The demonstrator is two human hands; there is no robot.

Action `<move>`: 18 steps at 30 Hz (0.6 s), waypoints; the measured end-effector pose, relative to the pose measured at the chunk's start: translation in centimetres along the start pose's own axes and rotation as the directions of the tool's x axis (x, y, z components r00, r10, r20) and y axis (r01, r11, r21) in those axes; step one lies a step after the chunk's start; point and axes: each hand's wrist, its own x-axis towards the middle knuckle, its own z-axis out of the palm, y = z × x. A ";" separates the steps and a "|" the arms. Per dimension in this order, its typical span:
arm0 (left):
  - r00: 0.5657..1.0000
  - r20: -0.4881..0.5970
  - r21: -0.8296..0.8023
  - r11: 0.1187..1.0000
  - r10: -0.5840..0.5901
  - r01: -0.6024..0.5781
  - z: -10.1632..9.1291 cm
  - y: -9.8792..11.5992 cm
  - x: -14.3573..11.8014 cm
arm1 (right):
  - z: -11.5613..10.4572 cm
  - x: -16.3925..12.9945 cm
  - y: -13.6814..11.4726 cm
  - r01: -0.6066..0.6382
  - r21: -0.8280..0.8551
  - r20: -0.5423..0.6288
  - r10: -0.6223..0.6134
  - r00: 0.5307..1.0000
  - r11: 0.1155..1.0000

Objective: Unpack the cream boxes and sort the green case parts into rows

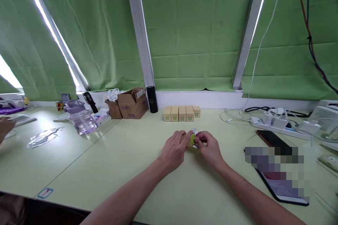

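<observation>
My left hand (174, 149) and my right hand (210, 147) meet over the pale green table (132, 168), both closed on a small tan box (189, 142) with a green end and a bit of white paper at its top. The box lies on its side between my fingers and is mostly hidden by them. A row of several matching small tan boxes (181, 113) with green labels stands upright a little beyond my hands, near the window sill.
An open cardboard box (132, 103), a black cylinder (152, 99) and a clear purple-lidded bottle (80, 116) stand at the back left. A power strip with cables (274, 122) and dark phones (271, 140) lie to the right. Another person's hand (4, 127) shows at the far left.
</observation>
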 end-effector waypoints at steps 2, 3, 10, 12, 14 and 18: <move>1.000 -0.016 -0.003 1.000 -0.017 0.017 0.1 -0.3 0.0 | -0.2 0.1 0.2 -0.036 0.103 -0.009 0.037 0.999 0.994; 0.999 -0.022 -0.005 1.000 -0.023 0.023 0.2 -0.4 0.0 | -0.2 0.2 0.3 -0.053 0.144 -0.009 0.055 0.998 0.988; 0.996 -0.052 -0.042 0.997 -0.068 0.066 0.2 -0.9 0.0 | -0.5 0.7 0.4 -0.104 0.287 -0.044 0.121 0.992 0.952; 0.993 -0.072 -0.066 0.994 -0.092 0.087 0.2 -1.2 0.1 | -0.7 0.9 0.2 -0.110 0.312 -0.071 0.139 0.988 0.944; 0.984 -0.103 -0.113 0.984 -0.148 0.136 0.2 -1.7 0.1 | -1.1 1.2 0.1 -0.113 0.323 -0.102 0.153 0.983 0.940; 0.941 -0.150 -0.251 0.932 -0.304 0.261 0.4 -2.6 0.0 | -1.9 1.7 0.3 -0.101 0.280 -0.142 0.145 0.979 0.955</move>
